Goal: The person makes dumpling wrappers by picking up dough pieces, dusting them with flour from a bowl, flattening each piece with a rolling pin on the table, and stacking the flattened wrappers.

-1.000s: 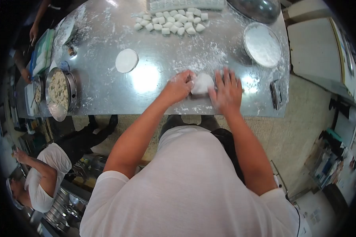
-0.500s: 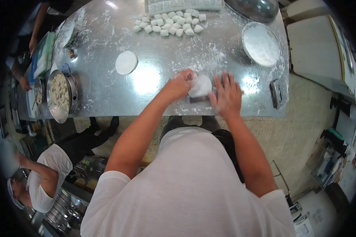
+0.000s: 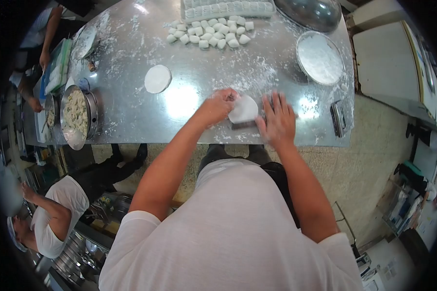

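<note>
My left hand point(image 3: 219, 105) is closed, its fingers pinching the left edge of a thin round dough wrapper point(image 3: 243, 110) above the floured metal table. My right hand point(image 3: 278, 119) lies flat with its fingers spread, just right of the wrapper and slightly blurred. Whatever may be under that palm is hidden. A dark strip shows along the wrapper's near edge; I cannot tell what it is. Farther left, another flat dough round point(image 3: 158, 79) rests on the table. Several small cut dough pieces point(image 3: 211, 33) are grouped toward the far side.
A bowl of white flour point(image 3: 320, 58) stands at right, near a dark metal tool point(image 3: 338, 119). At left is a metal bowl of chopped filling point(image 3: 76, 114). A tray of shaped pieces point(image 3: 228, 8) sits at the back. Co-workers point(image 3: 58, 208) are on the left.
The wrapper has shifted slightly left and shows a sharper outline. My right hand has moved a little away from its edge; my left hand keeps its pinch.
</note>
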Available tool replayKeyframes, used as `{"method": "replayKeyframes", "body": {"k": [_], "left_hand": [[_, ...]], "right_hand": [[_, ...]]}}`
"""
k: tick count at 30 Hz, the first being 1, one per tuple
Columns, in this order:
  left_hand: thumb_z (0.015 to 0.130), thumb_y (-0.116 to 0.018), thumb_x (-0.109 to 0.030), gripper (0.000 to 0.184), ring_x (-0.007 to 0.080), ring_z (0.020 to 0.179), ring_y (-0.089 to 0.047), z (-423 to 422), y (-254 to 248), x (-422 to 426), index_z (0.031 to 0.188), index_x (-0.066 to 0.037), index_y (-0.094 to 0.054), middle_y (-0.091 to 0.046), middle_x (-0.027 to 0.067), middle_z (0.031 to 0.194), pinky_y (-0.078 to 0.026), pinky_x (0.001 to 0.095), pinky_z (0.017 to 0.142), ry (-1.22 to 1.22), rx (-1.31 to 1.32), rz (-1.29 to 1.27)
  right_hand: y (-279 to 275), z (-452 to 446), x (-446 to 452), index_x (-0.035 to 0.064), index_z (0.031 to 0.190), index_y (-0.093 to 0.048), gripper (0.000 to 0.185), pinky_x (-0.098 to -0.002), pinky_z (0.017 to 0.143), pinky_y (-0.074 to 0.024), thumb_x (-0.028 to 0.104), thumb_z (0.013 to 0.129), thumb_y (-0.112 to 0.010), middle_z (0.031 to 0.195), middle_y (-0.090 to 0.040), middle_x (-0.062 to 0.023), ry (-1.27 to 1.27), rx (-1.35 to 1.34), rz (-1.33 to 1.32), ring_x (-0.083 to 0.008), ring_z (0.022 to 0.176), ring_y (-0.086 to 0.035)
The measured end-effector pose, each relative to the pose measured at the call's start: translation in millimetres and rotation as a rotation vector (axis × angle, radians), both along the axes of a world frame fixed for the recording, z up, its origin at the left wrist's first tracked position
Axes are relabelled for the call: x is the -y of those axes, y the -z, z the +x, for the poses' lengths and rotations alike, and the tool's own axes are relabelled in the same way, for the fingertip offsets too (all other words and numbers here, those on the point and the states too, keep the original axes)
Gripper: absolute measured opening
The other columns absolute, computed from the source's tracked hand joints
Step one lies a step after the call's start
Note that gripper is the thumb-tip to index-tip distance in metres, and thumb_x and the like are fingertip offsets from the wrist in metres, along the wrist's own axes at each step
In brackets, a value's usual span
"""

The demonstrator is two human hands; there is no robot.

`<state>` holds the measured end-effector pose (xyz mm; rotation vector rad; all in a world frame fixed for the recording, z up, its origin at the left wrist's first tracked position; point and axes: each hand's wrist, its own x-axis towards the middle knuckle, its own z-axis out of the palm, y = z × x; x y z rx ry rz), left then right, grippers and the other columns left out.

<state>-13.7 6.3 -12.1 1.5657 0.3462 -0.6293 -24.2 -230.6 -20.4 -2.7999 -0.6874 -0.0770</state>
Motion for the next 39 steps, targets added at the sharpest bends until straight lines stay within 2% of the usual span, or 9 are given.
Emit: {"method": "replayKeyframes", "body": {"k": [4,9,13,16,17,19,27,29,39], "left_hand": [[0.088,-0.061,-0.013,0.032,0.0287,0.095,-0.068,15,-16,9,0.117,0.001,-0.065,-0.070,0.0168,0.099,-0.051,0.0382,0.087,0.161,0.429,0.591],[0.089,-0.067,-0.023,0.032,0.0327,0.091,-0.068,-1,-9,4,0.114,-0.002,-0.069,-0.071,0.0172,0.102,-0.053,0.0405,0.085,0.234,0.671,0.833],[0.091,-0.066,-0.017,0.027,0.0230,0.079,-0.067,-28,-38,-39,0.112,-0.001,-0.066,-0.070,0.0102,0.101,-0.055,0.0368,0.075,0.243,0.222,0.293],[0.092,-0.064,-0.010,0.037,0.0218,0.099,-0.067,-56,3,-78,0.126,-0.001,-0.054,-0.066,0.0097,0.112,-0.057,0.0342,0.086,-0.434,0.143,-0.780],[0.092,-0.064,-0.010,0.037,0.0218,0.099,-0.067,-58,6,-87,0.126,-0.001,-0.054,-0.066,0.0097,0.112,-0.057,0.0342,0.086,-0.441,0.165,-0.773],[0.095,-0.062,-0.009,0.033,0.0196,0.096,-0.069,-59,-19,-93,0.126,-0.001,-0.053,-0.066,0.0109,0.114,-0.059,0.0311,0.078,-0.853,0.114,-0.740],[0.094,-0.066,-0.006,0.045,0.0227,0.102,-0.067,-18,-19,-176,0.137,-0.005,-0.053,-0.066,0.0107,0.121,-0.055,0.0349,0.088,-0.764,0.147,-0.271],[0.091,-0.069,-0.009,0.042,0.0238,0.100,-0.067,4,7,-204,0.131,-0.006,-0.059,-0.068,0.0125,0.117,-0.054,0.0358,0.085,-0.531,0.316,0.441],[0.090,-0.065,-0.006,0.039,0.0231,0.098,-0.065,13,26,-233,0.129,-0.007,-0.058,-0.066,0.0140,0.113,-0.053,0.0366,0.086,-0.445,0.331,0.359]], "right_hand": [[3,82,-37,0.0062,0.145,-0.051,0.066,-0.0530,0.117,-0.0283,0.046,0.093,-0.058,0.151,-0.046,-0.0220,0.070,0.169,-0.035,-0.0399,0.141,-0.042],[3,24,-11,0.0060,0.140,-0.058,0.060,-0.0539,0.116,-0.0291,0.042,0.092,-0.061,0.151,-0.047,-0.0208,0.002,0.078,-0.007,-0.0389,0.142,-0.040],[6,-14,19,0.0078,0.135,-0.061,0.054,-0.0556,0.114,-0.0319,0.039,0.092,-0.063,0.150,-0.049,-0.0175,-0.036,0.065,0.081,-0.0392,0.139,-0.043],[11,-8,19,0.0081,0.133,-0.063,0.050,-0.0559,0.113,-0.0333,0.037,0.092,-0.062,0.148,-0.052,-0.0166,0.019,0.121,0.086,-0.0394,0.136,-0.046],[13,-3,16,0.0079,0.132,-0.063,0.049,-0.0559,0.112,-0.0335,0.036,0.092,-0.062,0.146,-0.053,-0.0166,0.060,0.133,0.078,-0.0396,0.135,-0.047],[14,0,12,0.0076,0.131,-0.064,0.047,-0.0557,0.113,-0.0330,0.035,0.093,-0.060,0.145,-0.054,-0.0164,0.066,0.138,0.075,-0.0396,0.135,-0.048],[15,-3,7,0.0078,0.132,-0.063,0.044,-0.0554,0.113,-0.0331,0.034,0.097,-0.054,0.144,-0.055,-0.0158,0.102,0.168,0.035,-0.0394,0.135,-0.048],[15,-1,7,0.0079,0.132,-0.063,0.044,-0.0551,0.112,-0.0334,0.034,0.098,-0.053,0.144,-0.056,-0.0158,0.106,0.177,0.018,-0.0396,0.135,-0.049],[14,-3,5,0.0087,0.130,-0.063,0.043,-0.0521,0.110,-0.0358,0.035,0.098,-0.052,0.144,-0.056,-0.0147,0.138,0.182,0.012,-0.0399,0.134,-0.049]]}}
